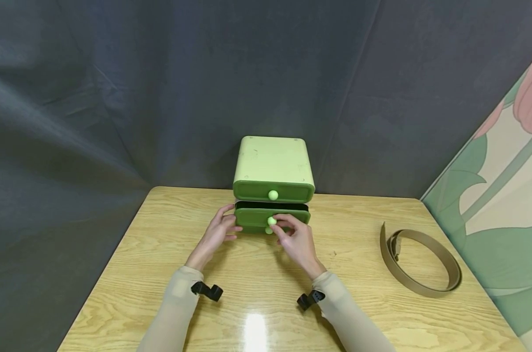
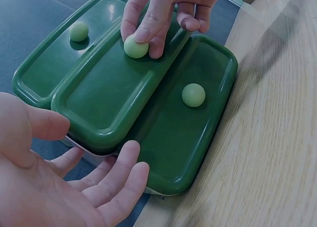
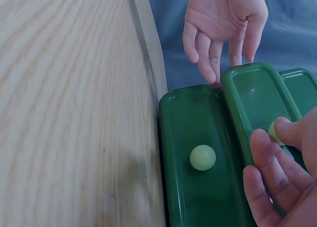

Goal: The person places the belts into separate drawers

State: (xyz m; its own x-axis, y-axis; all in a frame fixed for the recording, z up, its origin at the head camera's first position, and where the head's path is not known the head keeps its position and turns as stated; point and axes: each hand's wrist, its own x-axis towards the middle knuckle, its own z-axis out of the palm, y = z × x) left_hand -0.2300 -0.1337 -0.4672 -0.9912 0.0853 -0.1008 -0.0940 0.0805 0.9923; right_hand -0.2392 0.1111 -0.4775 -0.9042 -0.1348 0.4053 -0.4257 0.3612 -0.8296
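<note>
A small green cabinet with a pale top and several stacked drawers stands at the back of the table. Its middle drawer is pulled out part way, with a dark gap above its front. My right hand pinches that drawer's round pale green knob between thumb and fingers. At the cabinet's left end, my left hand has its fingers spread and loosely bent, palm toward the drawers and holding nothing. Below the middle drawer, the bottom drawer shows its own knob, untouched. The top drawer sits in the cabinet.
A coiled tan belt lies at the right of the wooden table. Dark grey cloth hangs right behind the cabinet. A panel with a floral print borders the table's right edge.
</note>
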